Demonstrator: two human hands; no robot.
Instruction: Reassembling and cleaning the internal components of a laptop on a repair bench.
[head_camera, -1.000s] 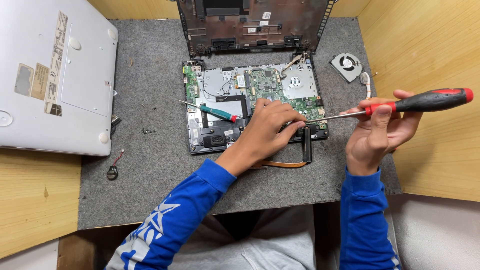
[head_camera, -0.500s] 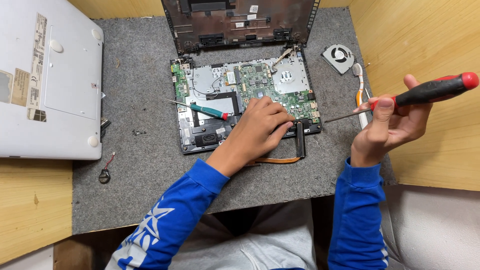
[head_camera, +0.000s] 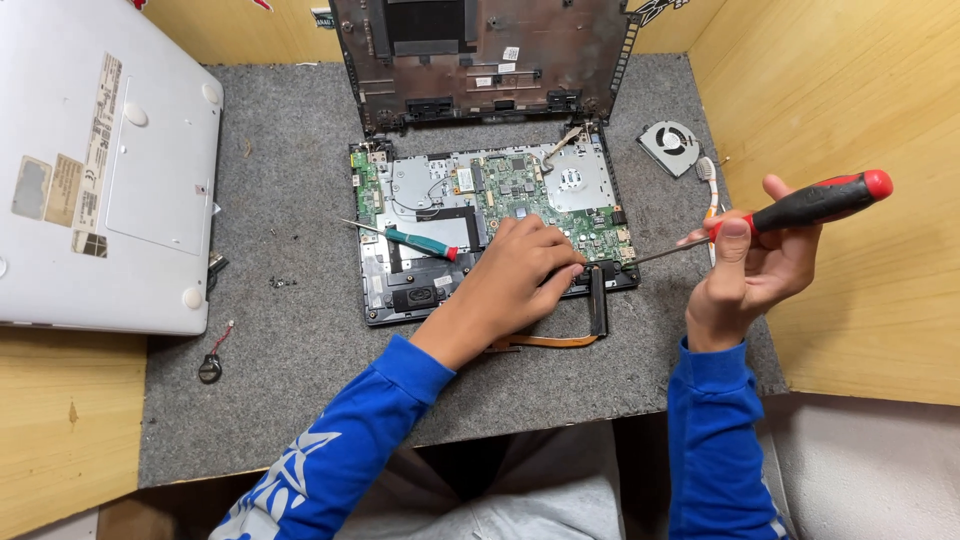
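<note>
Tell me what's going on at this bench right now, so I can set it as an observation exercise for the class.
A person in blue sleeves works on an opened laptop on a grey mat. The left hand rests on the exposed circuit board, fingertips near its front edge. The right hand holds a red-and-black screwdriver raised beside the laptop. A small teal screwdriver lies across the chassis, a loose fan sits at the mat's right, and the removed grey cover lies to the left.

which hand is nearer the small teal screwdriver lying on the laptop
Left. The left hand rests on the board just right of the teal screwdriver; the right hand is off the laptop's right edge, holding a red-handled screwdriver.
</note>
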